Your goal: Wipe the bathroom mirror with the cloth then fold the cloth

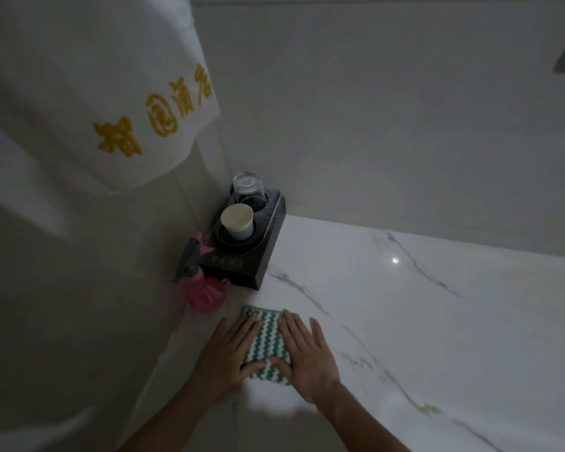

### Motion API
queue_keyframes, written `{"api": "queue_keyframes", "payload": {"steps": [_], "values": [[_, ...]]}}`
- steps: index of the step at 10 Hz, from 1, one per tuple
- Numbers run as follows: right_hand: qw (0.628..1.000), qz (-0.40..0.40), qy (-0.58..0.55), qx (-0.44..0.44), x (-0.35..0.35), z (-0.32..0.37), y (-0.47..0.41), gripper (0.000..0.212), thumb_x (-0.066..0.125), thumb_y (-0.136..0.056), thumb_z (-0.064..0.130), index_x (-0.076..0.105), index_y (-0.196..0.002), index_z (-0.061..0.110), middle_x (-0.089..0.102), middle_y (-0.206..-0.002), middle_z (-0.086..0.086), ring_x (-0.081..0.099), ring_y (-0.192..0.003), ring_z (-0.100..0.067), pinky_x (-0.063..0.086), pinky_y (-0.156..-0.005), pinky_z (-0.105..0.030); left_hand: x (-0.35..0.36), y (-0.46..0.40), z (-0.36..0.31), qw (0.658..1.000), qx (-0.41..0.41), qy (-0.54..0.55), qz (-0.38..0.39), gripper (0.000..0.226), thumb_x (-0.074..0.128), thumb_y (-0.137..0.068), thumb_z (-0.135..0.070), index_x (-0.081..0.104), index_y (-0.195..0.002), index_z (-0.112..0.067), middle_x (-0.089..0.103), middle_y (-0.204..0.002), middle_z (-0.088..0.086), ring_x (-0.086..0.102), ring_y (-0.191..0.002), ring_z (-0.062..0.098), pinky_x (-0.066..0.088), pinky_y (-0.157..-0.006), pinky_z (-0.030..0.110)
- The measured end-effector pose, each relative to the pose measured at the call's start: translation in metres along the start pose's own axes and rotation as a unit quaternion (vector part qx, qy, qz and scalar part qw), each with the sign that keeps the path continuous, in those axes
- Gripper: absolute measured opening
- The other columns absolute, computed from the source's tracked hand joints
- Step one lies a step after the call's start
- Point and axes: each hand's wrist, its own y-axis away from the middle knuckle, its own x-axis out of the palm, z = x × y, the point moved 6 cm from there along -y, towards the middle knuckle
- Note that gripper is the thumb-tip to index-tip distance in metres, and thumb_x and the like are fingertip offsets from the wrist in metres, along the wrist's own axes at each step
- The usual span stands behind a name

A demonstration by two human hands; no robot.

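Cloth (265,345): green-and-white zigzag pattern, folded into a small rectangle, lying flat on the white marble counter (421,305) close to the left wall (79,305). Its far edge sits just short of the pink spray bottle.

Left hand (229,353): palm down, fingers straight and together, pressing flat on the left part of the cloth; thumb lies across the near edge. Nothing grasped.

Right hand (302,352): palm down, fingers straight and slightly spread, pressing flat on the right part of the cloth, with the outer fingers extending past it onto the counter. Thumb points toward the left thumb; the two thumb tips are near each other over the cloth's near end. Nothing grasped.

Both forearms enter from the bottom edge of the view.

Surroundings: pink spray bottle (204,293) with a grey trigger head stands against the wall, just beside a black tray (268,252) set in the corner. The tray holds a pale paper cup (238,221) upright in the nearer recess and a clear glass (248,187) turned upside down in the farther one. A white towel (111,93) with yellow embroidered characters hangs at upper left, above the tray. Lighting is dim; a small bright reflection shows on the counter to the right.
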Motion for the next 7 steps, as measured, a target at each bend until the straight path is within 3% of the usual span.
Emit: {"api": "queue_keyframes", "payload": {"steps": [1,2,3,4,5,6,7], "values": [[1.0,0.0,0.005,0.0,-0.001,-0.005,0.004,0.072,0.018,-0.097,0.058,0.003,-0.149,0.01,0.04,-0.147,-0.005,0.029,-0.137,-0.018,0.018,-0.109,-0.045,0.004,0.007,0.01,1.0,0.004,0.0,0.027,0.071,0.017,-0.093,-0.063,0.028,-0.147,-0.019,0.018,-0.156,-0.002,0.026,-0.138,0.019,0.004,-0.112,0.037],[1.0,-0.016,0.008,0.004,-0.008,-0.007,0.007,0.072,0.013,-0.098,0.056,0.001,-0.149,0.008,0.041,-0.145,-0.006,0.029,-0.135,-0.021,0.013,-0.11,-0.045,0.005,0.01,0.014,0.999,0.006,-0.018,0.03,0.069,0.014,-0.094,-0.062,0.033,-0.145,-0.019,0.025,-0.154,-0.001,0.028,-0.137,0.021,0.006,-0.111,0.038],[0.999,-0.013,0.006,0.032,-0.026,-0.013,0.011,0.069,0.009,-0.099,0.052,0.022,-0.146,0.003,0.05,-0.139,-0.006,0.033,-0.132,-0.023,0.008,-0.112,-0.044,-0.006,0.005,0.003,0.997,0.019,-0.073,0.009,0.063,0.024,-0.092,-0.058,0.06,-0.124,-0.017,0.057,-0.13,0.001,0.049,-0.116,0.018,0.028,-0.102,0.04],[0.995,0.014,-0.018,0.098,-0.048,-0.039,0.019,0.073,0.007,-0.1,0.049,0.062,-0.122,0.007,0.065,-0.122,-0.006,0.057,-0.116,-0.024,0.007,-0.11,-0.04,-0.031,-0.01,-0.011,0.995,0.028,-0.094,-0.013,0.027,0.052,-0.069,-0.045,0.073,-0.079,-0.03,0.071,-0.082,-0.013,0.066,-0.073,0.004,0.049,-0.074,0.03],[0.989,0.02,0.017,0.144,-0.073,-0.081,0.035,0.081,0.002,-0.1,0.048,0.071,-0.109,0.007,0.071,-0.108,-0.005,0.069,-0.098,-0.021,0.008,-0.105,-0.037,-0.074,-0.035,-0.045,0.997,0.024,-0.065,-0.037,0.02,0.05,-0.067,-0.038,0.07,-0.071,-0.036,0.066,-0.065,-0.017,0.061,-0.05,0.001,0.047,-0.046,0.016],[0.983,0.031,0.052,0.176,-0.105,-0.128,0.055,0.086,-0.001,-0.099,0.048,0.075,-0.1,0.009,0.073,-0.103,-0.004,0.07,-0.094,-0.019,0.025,-0.101,-0.04,-0.13,-0.064,-0.087,0.989,0.007,-0.046,-0.14,0.03,0.042,-0.077,-0.029,0.071,-0.084,-0.03,0.066,-0.075,-0.011,0.064,-0.059,0.006,0.047,-0.049,0.017],[0.976,0.008,0.09,0.2,-0.161,-0.165,0.083,0.096,-0.012,-0.095,0.054,0.071,-0.109,0.008,0.066,-0.118,-0.007,0.065,-0.107,-0.02,0.031,-0.1,-0.041,-0.174,-0.096,-0.151,0.988,0.055,-0.02,-0.141,0.03,0.043,-0.088,-0.02,0.063,-0.11,-0.021,0.062,-0.096,0.003,0.067,-0.077,0.023,0.052,-0.065,0.028]]}}
